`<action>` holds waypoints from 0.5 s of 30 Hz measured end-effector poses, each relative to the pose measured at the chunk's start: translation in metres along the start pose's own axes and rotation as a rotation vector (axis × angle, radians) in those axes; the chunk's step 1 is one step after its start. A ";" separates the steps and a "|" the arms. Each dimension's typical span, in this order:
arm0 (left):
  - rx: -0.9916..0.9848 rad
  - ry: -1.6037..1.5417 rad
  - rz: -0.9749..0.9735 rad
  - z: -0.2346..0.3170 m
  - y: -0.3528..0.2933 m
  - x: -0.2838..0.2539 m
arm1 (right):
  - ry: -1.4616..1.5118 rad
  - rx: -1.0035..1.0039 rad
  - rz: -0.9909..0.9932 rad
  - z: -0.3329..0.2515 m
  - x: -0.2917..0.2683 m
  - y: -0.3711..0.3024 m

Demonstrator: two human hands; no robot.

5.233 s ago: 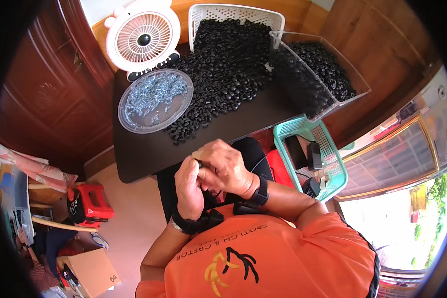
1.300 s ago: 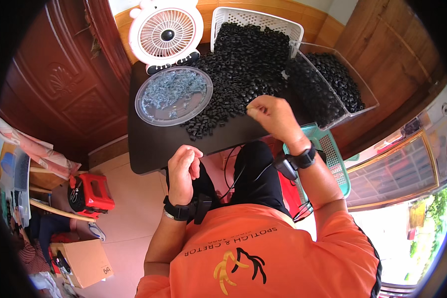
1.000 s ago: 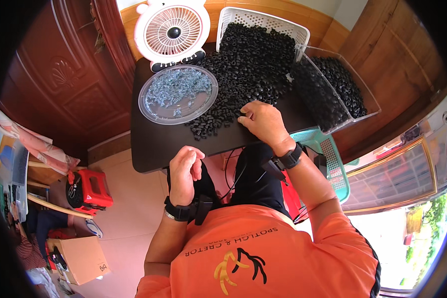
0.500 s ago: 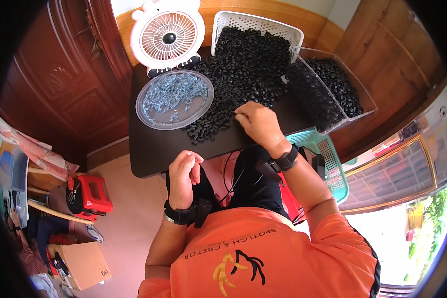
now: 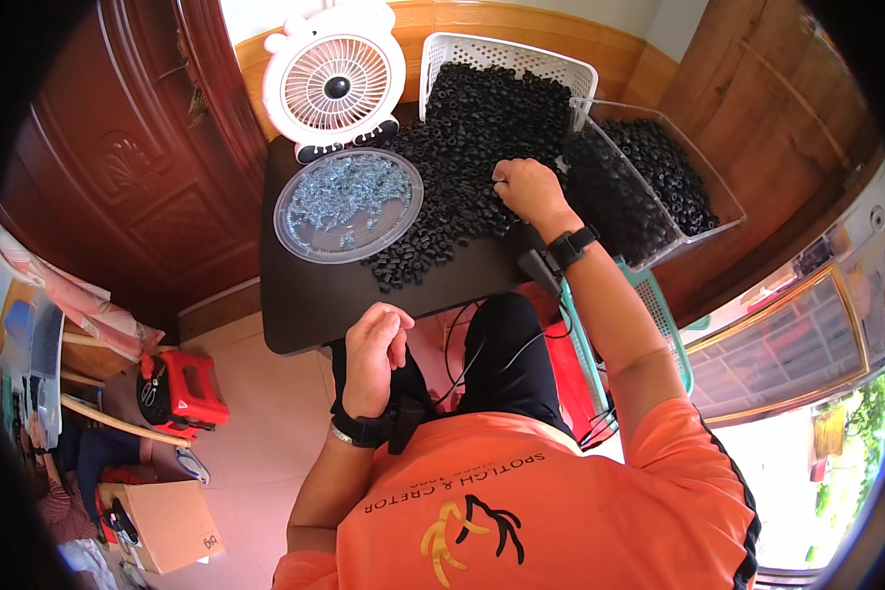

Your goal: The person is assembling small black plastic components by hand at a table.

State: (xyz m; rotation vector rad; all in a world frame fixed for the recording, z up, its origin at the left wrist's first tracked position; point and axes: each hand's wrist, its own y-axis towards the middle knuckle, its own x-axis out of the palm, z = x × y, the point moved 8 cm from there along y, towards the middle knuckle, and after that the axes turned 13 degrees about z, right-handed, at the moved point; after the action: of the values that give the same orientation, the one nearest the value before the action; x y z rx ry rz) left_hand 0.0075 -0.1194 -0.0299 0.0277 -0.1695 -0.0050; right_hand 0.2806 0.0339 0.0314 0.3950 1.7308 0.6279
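Starting at the rounded near-left corner of the dark table (image 5: 310, 300) and going right: by the left edge, toward the far side, a white animal-shaped desk fan (image 5: 336, 88); just nearer, a round clear plastic tray (image 5: 374, 234), strewn with small pale-blue bits, too fine to make out singly. Short of the near edge, over the lap, the left hand (image 5: 374, 359), fingers bent loosely toward the thumb, nothing plain to see between them; cannot tell whether holding anything. From the tray's right rim across toward the far edge, a broad spread of short black tubes (image 5: 452, 177), loose on the tabletop, narrowing to a tongue toward the near edge and heaping up at the back into a white perforated basket (image 5: 511, 55). Over the right part of the spread, the right hand (image 5: 531, 189), fingertips drawn narrow and aimed left into the tubes; cannot tell whether pinching one or only touching. By far the nearer hand, with tubes just left of the grip and beyond, tumbled every which way, so without any shared long axis. By the right edge, a clear rectangular box (image 5: 714, 229), holding more such tubes; below, off the near edge and partly behind the right forearm, a teal perforated basket (image 5: 667, 320).
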 end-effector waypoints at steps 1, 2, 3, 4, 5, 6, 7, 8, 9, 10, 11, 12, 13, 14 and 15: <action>-0.003 0.003 0.001 0.000 0.000 0.000 | 0.019 0.001 -0.013 0.001 0.001 0.001; -0.003 0.005 0.000 0.001 -0.001 0.000 | 0.020 0.002 -0.013 0.002 0.001 0.000; -0.006 0.005 0.002 0.001 -0.001 0.000 | 0.084 -0.036 0.100 -0.001 -0.009 0.000; -0.007 0.005 0.005 0.001 -0.001 0.000 | 0.148 -0.076 0.213 -0.005 -0.019 0.000; -0.009 0.006 0.011 0.000 0.000 -0.002 | 0.152 -0.079 0.210 -0.015 -0.025 -0.001; -0.007 0.005 0.004 -0.001 0.001 -0.002 | 0.347 -0.034 0.211 -0.024 -0.035 -0.006; -0.006 0.002 -0.007 -0.001 0.002 -0.001 | 0.536 0.014 0.211 -0.037 -0.050 -0.012; -0.009 0.002 -0.005 -0.001 0.003 0.000 | 0.576 0.003 0.202 -0.054 -0.063 -0.019; -0.011 -0.020 -0.008 0.000 0.005 0.004 | 0.613 -0.005 0.192 -0.070 -0.075 -0.028; -0.014 -0.040 -0.004 0.002 0.006 0.006 | 0.625 -0.046 0.194 -0.086 -0.084 -0.037; -0.020 -0.039 0.000 0.004 0.007 0.009 | 0.672 -0.131 0.234 -0.103 -0.097 -0.047; -0.030 -0.091 -0.031 0.009 0.008 0.015 | 0.721 -0.150 0.215 -0.117 -0.105 -0.056; -0.039 -0.141 -0.062 0.012 0.009 0.020 | 0.771 -0.169 0.197 -0.129 -0.110 -0.064; -0.040 -0.151 -0.114 0.015 0.009 0.025 | 0.782 -0.216 0.215 -0.137 -0.112 -0.071; -0.044 -0.148 -0.107 0.016 0.010 0.026 | 0.794 -0.265 0.233 -0.145 -0.114 -0.077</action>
State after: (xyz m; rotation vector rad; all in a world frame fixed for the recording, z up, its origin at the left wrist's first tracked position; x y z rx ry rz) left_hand 0.0308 -0.1103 -0.0093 -0.0077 -0.3154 -0.1179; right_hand 0.1738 -0.1216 0.0976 0.1602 2.3179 1.2911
